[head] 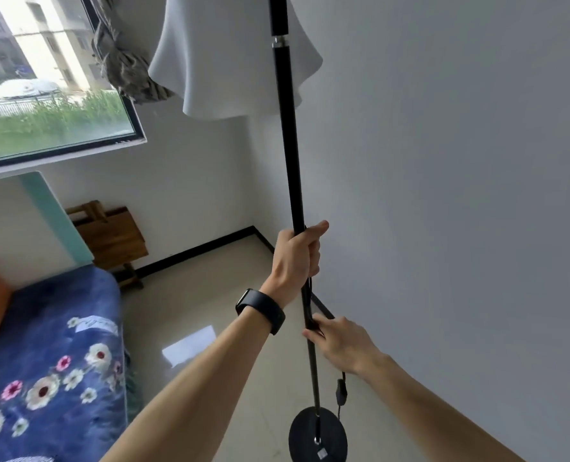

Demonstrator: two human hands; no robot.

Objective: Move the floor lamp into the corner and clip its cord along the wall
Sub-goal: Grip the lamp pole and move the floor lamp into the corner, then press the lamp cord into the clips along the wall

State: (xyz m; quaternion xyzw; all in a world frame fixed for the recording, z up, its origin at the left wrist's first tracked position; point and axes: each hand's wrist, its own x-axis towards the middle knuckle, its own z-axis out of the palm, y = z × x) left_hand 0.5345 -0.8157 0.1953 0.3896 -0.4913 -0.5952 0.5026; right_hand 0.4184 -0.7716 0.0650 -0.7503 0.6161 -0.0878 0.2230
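Observation:
The floor lamp has a thin black pole (288, 145), a wavy white shade (223, 58) at the top and a round black base (317, 435) above the tiled floor near the right wall. My left hand (297, 258), with a black watch on its wrist, is wrapped around the pole at mid height. Lower down, my right hand (340, 338) grips the pole together with the black cord (340, 391). The cord hangs from that hand with an inline switch toward the base. I cannot tell whether the base touches the floor.
The room corner (253, 228) lies ahead, edged by a black baseboard. A folded wooden table (110, 238) leans on the window wall at the left. A bed with a blue flowered cover (50, 361) fills the lower left. A knotted curtain (123, 65) hangs by the window.

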